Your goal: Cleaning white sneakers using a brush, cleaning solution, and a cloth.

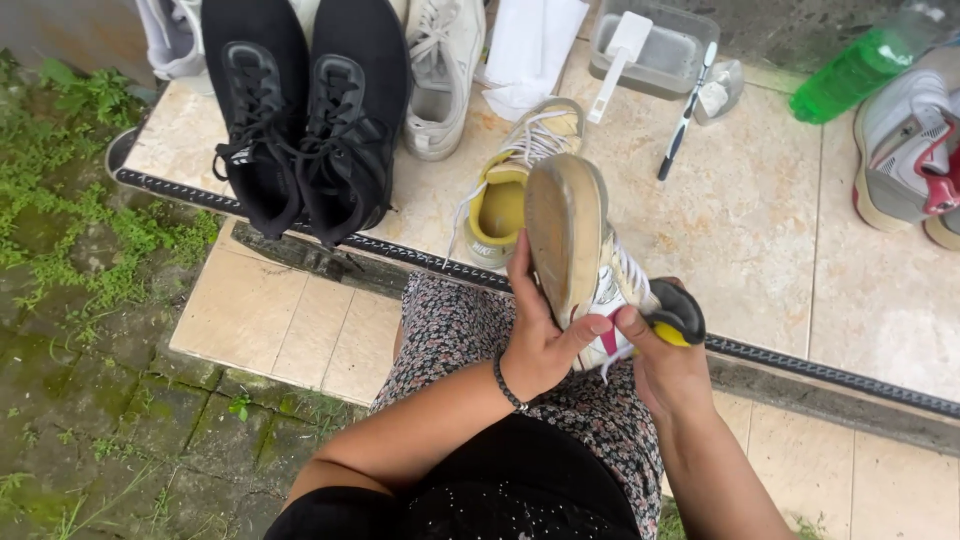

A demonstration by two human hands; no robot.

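Head view: left hand [540, 345] grips a white sneaker [580, 255] from its left side, fingers curled around the upper. It is held above the lap, worn tan rubber sole up and facing the camera, long axis running near to far, toe away. Right hand [665, 365] is clenched on a black-and-yellow brush [680, 318] pressed against the sneaker's right side. Just beyond, its yellow-lined mate [505, 195] lies on glossy beige tile [740, 220]. Far left stand black mesh shoes [305, 110]; farther off, a toothbrush [685, 115], clear tub [660, 50] and green bottle [860, 65].
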